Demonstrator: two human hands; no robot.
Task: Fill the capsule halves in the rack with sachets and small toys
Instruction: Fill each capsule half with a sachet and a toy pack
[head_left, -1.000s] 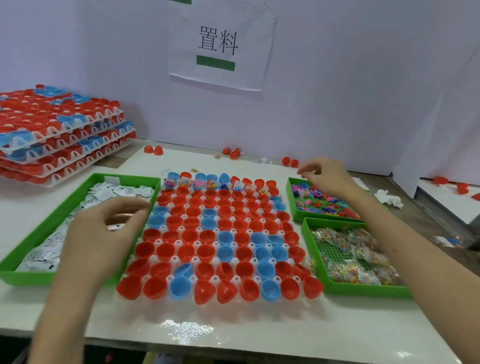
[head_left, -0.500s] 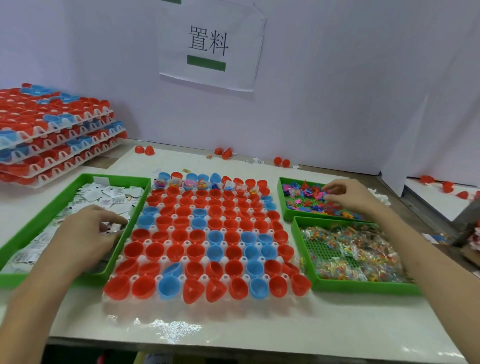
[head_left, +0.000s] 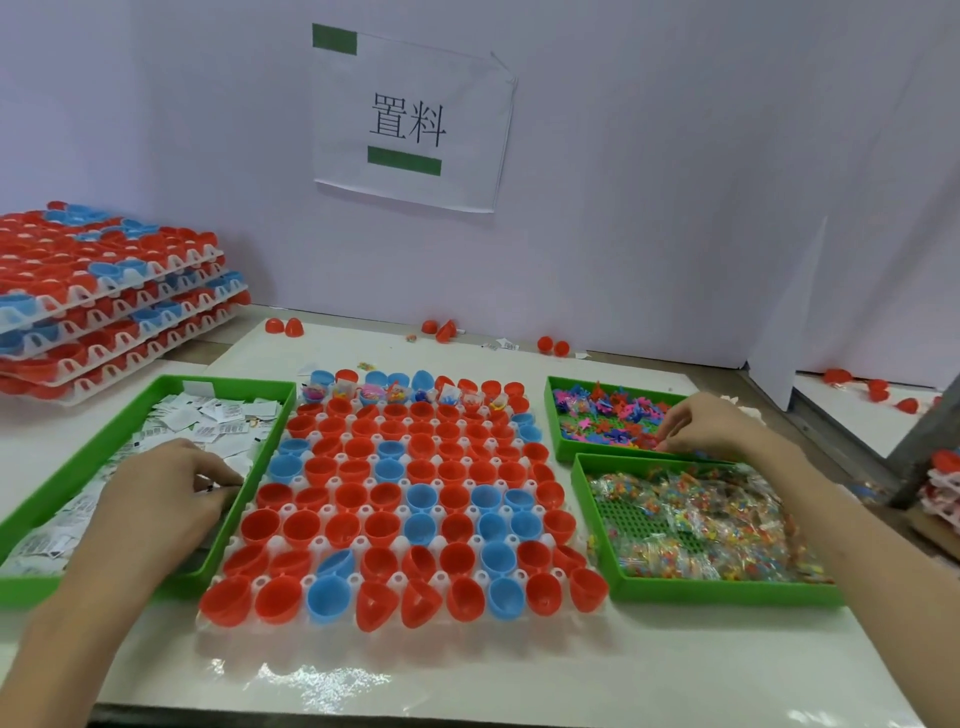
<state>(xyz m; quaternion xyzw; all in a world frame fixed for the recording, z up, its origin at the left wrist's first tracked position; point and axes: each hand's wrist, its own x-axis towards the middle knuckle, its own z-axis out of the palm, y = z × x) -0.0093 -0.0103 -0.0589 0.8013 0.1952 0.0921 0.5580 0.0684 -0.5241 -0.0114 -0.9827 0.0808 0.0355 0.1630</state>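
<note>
Both grips have sunk into side trays: left grip (head_left: 166, 499) pinches a sachet (head_left: 213, 488) in the left tray (head_left: 228, 382); right grip (head_left: 711, 426) digs among toys (head_left: 608, 415) at the table's far right, hold unclear. Mid-table, the rack (head_left: 277, 544) has its far row filled.

Rack (head_left: 283, 512): centre of surface (head_left: 519, 675), halves (head_left: 353, 496) in it.
Sachet tray (head_left: 78, 467): 9 o'clock, just beside rack; sachets (head_left: 208, 421) inside, left grip (head_left: 156, 509) on them.
Toy tray (head_left: 550, 415): 2 o'clock; toys (head_left: 608, 421) inside, right grip (head_left: 706, 426) among them.
Bag tray (head_left: 727, 592): 4 o'clock, before toy tray.
Stack (head_left: 104, 291): 10 o'clock.
Sign (head_left: 410, 119): 12 o'clock, on wall (head_left: 675, 182).
</note>
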